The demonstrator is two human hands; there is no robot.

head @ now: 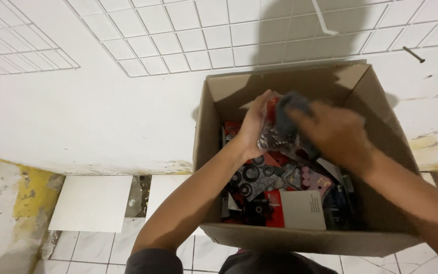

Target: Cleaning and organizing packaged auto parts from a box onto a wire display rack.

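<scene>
An open brown cardboard box (214, 127) stands against a white wall, filled with several red, black and clear packets of small black rings and parts. My left hand (253, 127) is inside the box and grips the left edge of a clear plastic packet (272, 136). My right hand (333, 133), blurred by motion, presses a dark grey cloth (291, 106) against the top of that packet. A white card (304, 209) lies among the packets near the box's front wall.
The wall behind is white, tiled higher up, with a dark nail (413, 54) at the upper right. A loose white tile (93, 203) lies on the floor at the left, beside yellow-stained plaster (31, 190). My knees show at the bottom edge.
</scene>
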